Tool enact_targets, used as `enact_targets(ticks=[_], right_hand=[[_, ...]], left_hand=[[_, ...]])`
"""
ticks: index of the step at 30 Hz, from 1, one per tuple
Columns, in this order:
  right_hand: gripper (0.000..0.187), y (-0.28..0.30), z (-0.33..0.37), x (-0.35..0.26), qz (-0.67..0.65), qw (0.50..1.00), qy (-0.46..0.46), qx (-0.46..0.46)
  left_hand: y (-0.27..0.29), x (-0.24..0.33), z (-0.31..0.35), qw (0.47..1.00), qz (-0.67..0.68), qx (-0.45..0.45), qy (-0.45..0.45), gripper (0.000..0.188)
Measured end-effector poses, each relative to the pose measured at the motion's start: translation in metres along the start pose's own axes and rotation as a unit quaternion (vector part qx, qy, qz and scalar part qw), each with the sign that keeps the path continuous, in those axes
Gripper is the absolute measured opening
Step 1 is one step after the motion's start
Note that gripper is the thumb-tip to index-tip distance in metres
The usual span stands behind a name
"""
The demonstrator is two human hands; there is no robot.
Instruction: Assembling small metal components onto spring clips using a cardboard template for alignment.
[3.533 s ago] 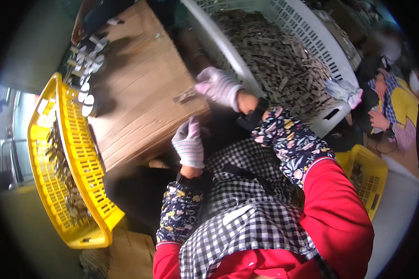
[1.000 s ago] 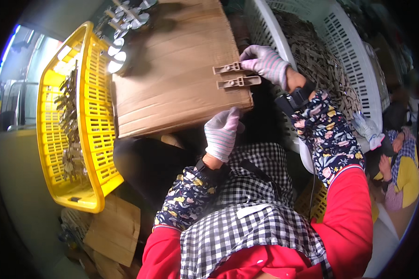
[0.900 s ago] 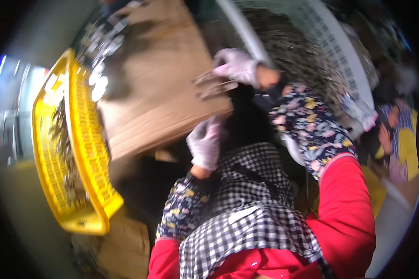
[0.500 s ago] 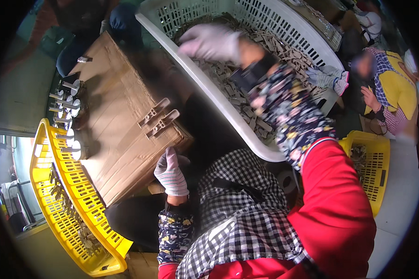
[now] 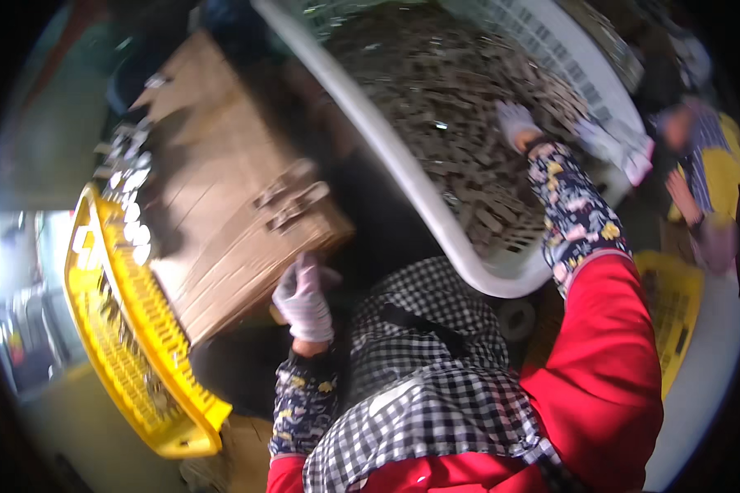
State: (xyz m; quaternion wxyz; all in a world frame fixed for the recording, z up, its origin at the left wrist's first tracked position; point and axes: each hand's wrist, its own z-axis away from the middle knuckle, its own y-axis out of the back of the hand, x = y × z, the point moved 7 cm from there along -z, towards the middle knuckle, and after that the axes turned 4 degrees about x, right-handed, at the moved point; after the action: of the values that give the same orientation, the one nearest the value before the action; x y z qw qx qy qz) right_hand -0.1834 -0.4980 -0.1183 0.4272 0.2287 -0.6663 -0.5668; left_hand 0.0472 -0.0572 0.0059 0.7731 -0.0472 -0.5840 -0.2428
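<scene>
My left hand (image 5: 304,302), in a striped pale glove, is held up by the near edge of the brown cardboard box (image 5: 222,181). Its fingers are closed together; whatever they may hold is too small and blurred to make out. On the box, close beyond that hand, lie two metal pieces (image 5: 292,197) side by side. My right hand (image 5: 515,122), gloved too, reaches down over a heap of flat metal pieces (image 5: 460,90) in the large white basket (image 5: 436,222). Its fingers look stretched out toward the heap, though motion smears them.
Several shiny metal parts (image 5: 136,197) with round discs line the box's left side. Below them stands a yellow basket (image 5: 131,361) with metal pieces. Another yellow basket (image 5: 674,312) is at right. A co-worker's gloved hands (image 5: 617,148) rest at the white basket's right rim.
My right hand has swung from the white basket's left side to its right part, lower over the heap. My left hand stays near the box edge. The whole view has shifted slightly.
</scene>
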Motion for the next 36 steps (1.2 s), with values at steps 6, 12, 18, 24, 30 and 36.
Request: enact_targets(ticks=[6,12,18,24,30,36], right_hand=[[0.044,-0.002,0.005,-0.021,-0.087,0.974,-0.018,-0.209],[0.035,0.127,-0.030,-0.032,-0.099,0.967,-0.153,-0.179],[0.025,0.253,-0.057,-0.099,-0.598,0.796,0.026,0.090],[0.021,0.269,-0.098,-0.248,-0.736,0.658,0.078,-0.134],[0.021,0.243,-0.121,-0.286,-0.736,0.640,0.014,-0.219],[0.020,0.233,-0.124,-0.299,-0.734,0.639,0.020,-0.228]], left_hand=[[0.002,-0.017,-0.006,0.997,0.065,-0.029,-0.001,0.028],[0.012,-0.019,-0.006,0.993,0.111,-0.036,0.017,0.032],[0.005,-0.023,-0.007,0.990,0.131,-0.057,0.014,0.035],[0.003,-0.025,-0.006,0.985,0.154,-0.065,0.036,0.033],[0.001,-0.024,-0.006,0.984,0.159,-0.063,0.045,0.034],[0.001,-0.025,-0.005,0.982,0.166,-0.066,0.058,0.034]])
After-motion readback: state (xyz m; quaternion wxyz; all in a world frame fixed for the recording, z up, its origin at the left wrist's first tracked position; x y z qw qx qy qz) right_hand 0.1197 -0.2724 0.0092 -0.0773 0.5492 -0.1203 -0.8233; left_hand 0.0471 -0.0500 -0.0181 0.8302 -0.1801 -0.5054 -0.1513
